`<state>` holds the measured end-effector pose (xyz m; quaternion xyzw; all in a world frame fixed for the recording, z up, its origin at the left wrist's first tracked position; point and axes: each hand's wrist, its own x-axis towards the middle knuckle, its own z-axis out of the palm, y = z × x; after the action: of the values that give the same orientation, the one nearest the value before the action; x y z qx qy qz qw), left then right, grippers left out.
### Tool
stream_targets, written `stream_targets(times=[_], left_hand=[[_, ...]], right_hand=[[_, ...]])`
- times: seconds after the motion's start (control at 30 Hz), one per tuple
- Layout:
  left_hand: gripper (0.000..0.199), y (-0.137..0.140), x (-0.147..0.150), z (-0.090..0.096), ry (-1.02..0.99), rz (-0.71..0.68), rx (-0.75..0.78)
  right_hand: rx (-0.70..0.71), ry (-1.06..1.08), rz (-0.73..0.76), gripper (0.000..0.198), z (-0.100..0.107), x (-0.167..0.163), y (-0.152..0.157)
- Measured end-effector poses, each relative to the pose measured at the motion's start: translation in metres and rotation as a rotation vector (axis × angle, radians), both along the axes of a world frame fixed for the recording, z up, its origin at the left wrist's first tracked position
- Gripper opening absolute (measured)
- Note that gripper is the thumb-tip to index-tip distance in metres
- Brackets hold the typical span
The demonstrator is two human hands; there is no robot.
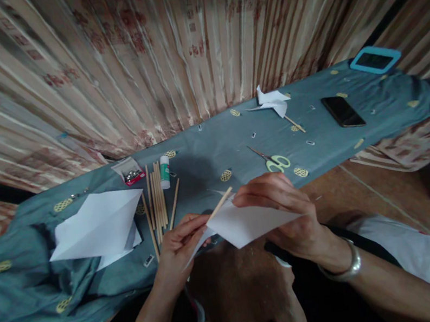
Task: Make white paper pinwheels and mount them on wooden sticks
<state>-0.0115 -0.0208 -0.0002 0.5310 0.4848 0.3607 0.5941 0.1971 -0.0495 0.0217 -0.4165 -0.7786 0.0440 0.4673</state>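
My left hand (pixel 179 241) is closed, pinching the edge of a cut sheet of white paper (pixel 246 224) near the low end of a thin wooden stick (pixel 220 204). The stick slants up and right along the paper's surface. From the right, my right hand (pixel 283 199) wraps its curled fingers over the upper part of the same paper. Its fingertips hide part of the sheet, and whether the stick is joined to the paper cannot be made out. Just beyond my right hand lie green-handled scissors (pixel 275 162) with the blades pointing away.
Several wooden sticks (pixel 157 198) lie by an upright-looking glue stick (pixel 165 172) and a small box of metal pins (pixel 131 174). White sheets (pixel 97 224) rest at left. Farther right are a paper pinwheel (pixel 273 103), a black phone (pixel 342 111) and a blue-framed device (pixel 375 59). Curtains (pixel 179 46) hang behind.
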Motion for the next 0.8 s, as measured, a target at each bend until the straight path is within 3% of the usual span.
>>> stream_targets(times=[0.27, 0.8], left_hand=[[0.023, 0.0002, -0.0003, -0.0035, -0.062, -0.007, -0.008], [0.022, 0.0015, -0.0033, -0.0056, -0.058, -0.025, 0.049]], right_hand=[[-0.006, 0.022, -0.002, 0.037, -0.0019, -0.0001, 0.0009], [-0.034, 0.016, 0.004, 0.021, -0.0009, -0.0004, 0.0002]])
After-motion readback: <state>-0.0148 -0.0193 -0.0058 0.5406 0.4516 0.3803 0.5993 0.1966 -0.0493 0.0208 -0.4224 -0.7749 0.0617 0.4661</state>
